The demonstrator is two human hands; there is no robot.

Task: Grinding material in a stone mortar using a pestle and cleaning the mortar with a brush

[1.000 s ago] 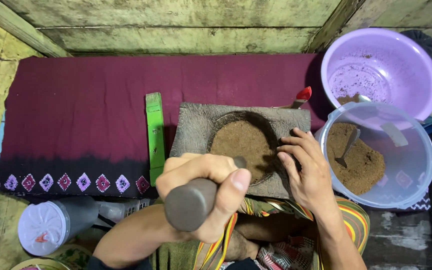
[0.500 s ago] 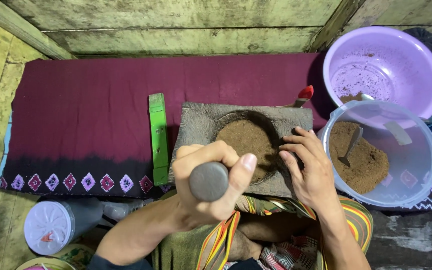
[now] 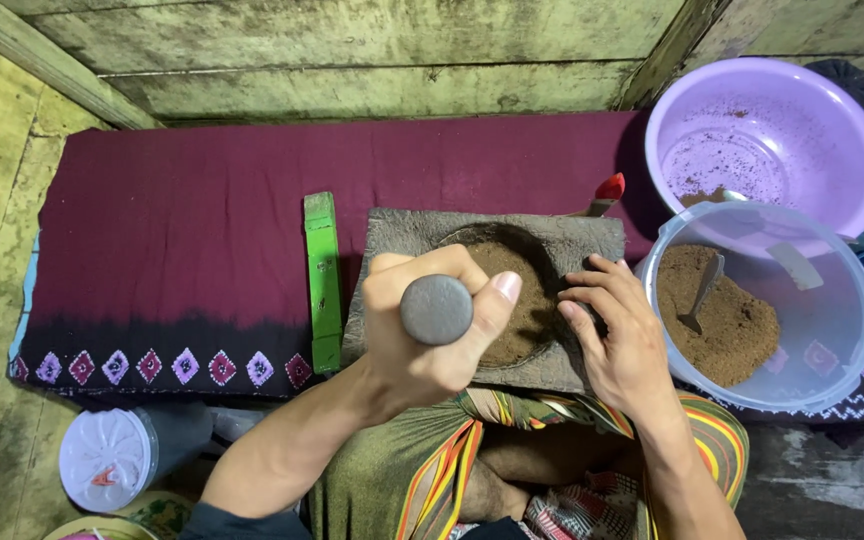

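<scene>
Left hand (image 3: 422, 335) is wrapped tight around a round grey stone pestle (image 3: 436, 309), held upright over the square grey stone mortar (image 3: 492, 290) full of brown powder, dead centre of the frame. Right hand (image 3: 620, 335) is open, fingers spread flat on the mortar's right edge. Clear plastic tub (image 3: 762, 310) of the same powder sits centre right, purple basin (image 3: 767, 140) upper right.

Stone mortar slab (image 3: 402, 232) on maroon cloth (image 3: 192, 220)
</scene>
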